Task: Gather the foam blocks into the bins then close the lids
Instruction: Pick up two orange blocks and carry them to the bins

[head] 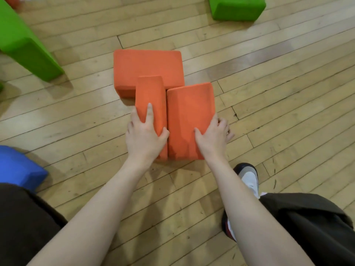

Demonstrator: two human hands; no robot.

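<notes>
Left hand (143,139) grips the narrow orange block (151,104): thumb on the inner edge, index finger laid along the top face, the other fingers wrapped round the outer side. Right hand (213,138) grips the wider orange block (189,116): thumb on the top face, fingers curled over the right edge. Both blocks are clamped side by side, long faces touching, near ends level, far ends pointing away from the person. Landmark is this held pair. Directly beyond it, a large flat orange block (148,66) lies on the wood floor (278,89); the narrow block's far end overlaps it in view, can't tell whether it rests on it or sits above it. Far left of the pair: a long green block (25,47), angled. Far right and beyond: a second green block (237,8), cut by the frame edge. Near left of the pair: a blue block (18,167) on the floor, partly hidden by dark clothing. Near right: a shoe (249,178), white with a dark toe.
</notes>
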